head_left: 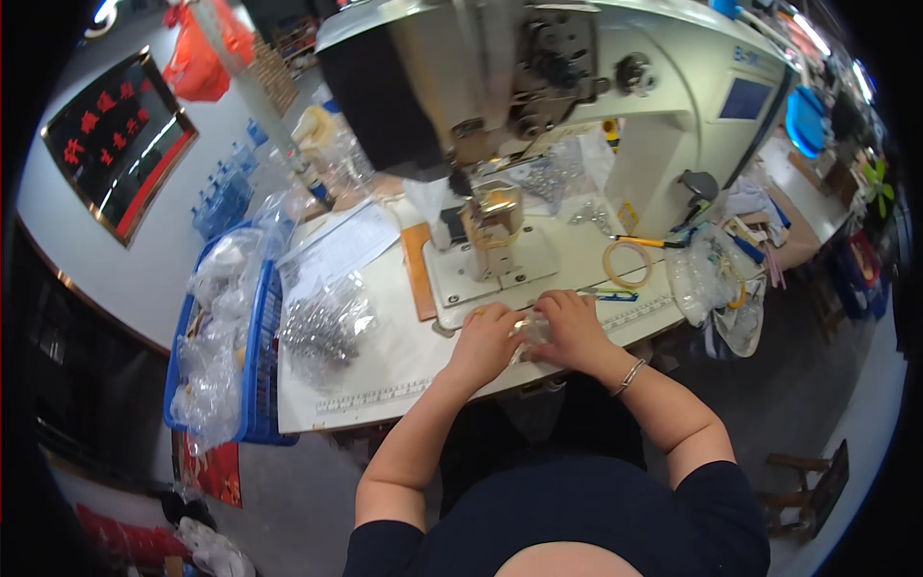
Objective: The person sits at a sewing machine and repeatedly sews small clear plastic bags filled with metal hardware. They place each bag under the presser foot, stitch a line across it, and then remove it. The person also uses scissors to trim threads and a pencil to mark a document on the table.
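Workshop setting: a white surface (385, 370) carries an industrial sewing machine (596, 87) at the far side, with a printed ruler strip along its near edge. At the near middle of the surface, the left hand (488, 338) and the right hand (574, 327) meet on a small clear plastic piece (532, 334), both closed around it from either side with the fingers curled over. The piece appears thin, light and pliable, with a glossy and probably slippery face; judged from this, a pinch at the edges suits it better than pressure on the middle, which may crease it. The right wrist wears a bracelet (628, 376). Left of the hands lies a clear bag of small metal parts (327, 327); further left stands a blue basket (260, 365) holding plastic bags. A roll of tape (628, 263) lies to the far right.
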Demonstrator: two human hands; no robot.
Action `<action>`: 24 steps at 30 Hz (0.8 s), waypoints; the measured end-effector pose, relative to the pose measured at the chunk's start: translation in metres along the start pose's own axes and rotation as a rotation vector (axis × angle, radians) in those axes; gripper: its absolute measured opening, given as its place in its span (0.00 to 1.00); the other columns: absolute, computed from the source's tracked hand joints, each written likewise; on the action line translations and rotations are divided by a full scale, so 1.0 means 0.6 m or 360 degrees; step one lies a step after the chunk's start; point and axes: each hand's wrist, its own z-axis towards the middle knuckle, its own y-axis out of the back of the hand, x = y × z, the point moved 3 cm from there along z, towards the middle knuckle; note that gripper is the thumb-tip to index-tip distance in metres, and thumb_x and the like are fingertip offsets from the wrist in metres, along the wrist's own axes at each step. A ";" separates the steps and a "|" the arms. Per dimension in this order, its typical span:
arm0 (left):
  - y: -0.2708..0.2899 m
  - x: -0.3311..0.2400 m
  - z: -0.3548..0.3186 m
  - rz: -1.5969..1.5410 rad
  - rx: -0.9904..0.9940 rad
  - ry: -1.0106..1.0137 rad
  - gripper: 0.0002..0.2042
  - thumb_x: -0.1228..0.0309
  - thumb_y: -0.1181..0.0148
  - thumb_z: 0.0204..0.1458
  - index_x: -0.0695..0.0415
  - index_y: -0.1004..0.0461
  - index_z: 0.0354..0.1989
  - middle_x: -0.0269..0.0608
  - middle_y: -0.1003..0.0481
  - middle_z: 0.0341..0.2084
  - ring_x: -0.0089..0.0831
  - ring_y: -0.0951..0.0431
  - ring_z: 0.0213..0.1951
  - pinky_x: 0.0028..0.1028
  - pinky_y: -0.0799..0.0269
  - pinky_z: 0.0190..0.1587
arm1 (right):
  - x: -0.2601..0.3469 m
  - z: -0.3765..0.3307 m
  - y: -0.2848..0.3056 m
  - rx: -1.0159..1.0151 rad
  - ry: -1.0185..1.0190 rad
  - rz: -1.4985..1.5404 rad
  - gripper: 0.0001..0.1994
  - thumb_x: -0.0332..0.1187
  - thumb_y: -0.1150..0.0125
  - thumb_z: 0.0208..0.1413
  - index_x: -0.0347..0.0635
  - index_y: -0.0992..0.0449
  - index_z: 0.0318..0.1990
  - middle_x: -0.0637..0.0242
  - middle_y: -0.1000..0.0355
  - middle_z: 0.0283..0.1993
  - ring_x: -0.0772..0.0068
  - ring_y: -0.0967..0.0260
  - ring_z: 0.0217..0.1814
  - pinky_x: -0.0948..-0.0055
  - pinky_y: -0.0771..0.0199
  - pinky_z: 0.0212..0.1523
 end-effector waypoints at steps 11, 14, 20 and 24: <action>0.010 -0.022 -0.012 0.0327 -0.0531 -0.0358 0.12 0.71 0.36 0.42 0.51 0.24 0.38 0.34 0.28 0.31 0.31 0.27 0.39 0.44 0.46 0.57 | 0.015 -0.024 0.062 0.0167 0.0084 0.0443 0.20 0.38 0.28 0.37 0.40 0.25 0.38 0.64 0.31 0.41 0.64 0.35 0.45 0.65 0.35 0.45; 0.038 -0.061 -0.056 0.0445 -0.0686 -0.0615 0.08 0.74 0.38 0.43 0.49 0.25 0.34 0.28 0.29 0.24 0.27 0.26 0.30 0.41 0.43 0.56 | -0.049 -0.014 0.088 0.0356 -0.0233 0.1465 0.10 0.36 0.34 0.46 0.39 0.23 0.32 0.63 0.28 0.28 0.65 0.31 0.30 0.70 0.31 0.34; 0.141 -0.085 -0.061 -0.0367 -0.0989 -0.0120 0.05 0.79 0.43 0.49 0.59 0.27 0.34 0.36 0.26 0.25 0.25 0.26 0.25 0.25 0.32 0.38 | -0.300 0.099 0.018 -0.0265 -0.0335 -0.0253 0.14 0.31 0.42 0.48 0.40 0.27 0.44 0.53 0.30 0.41 0.51 0.30 0.40 0.59 0.29 0.43; 0.146 -0.038 -0.077 -0.1406 -0.0569 0.0353 0.06 0.76 0.46 0.55 0.64 0.31 0.39 0.41 0.25 0.26 0.23 0.26 0.22 0.21 0.31 0.30 | -0.281 0.163 0.007 0.0231 -0.0535 -0.0688 0.17 0.27 0.47 0.48 0.43 0.29 0.48 0.54 0.31 0.44 0.50 0.29 0.41 0.59 0.28 0.43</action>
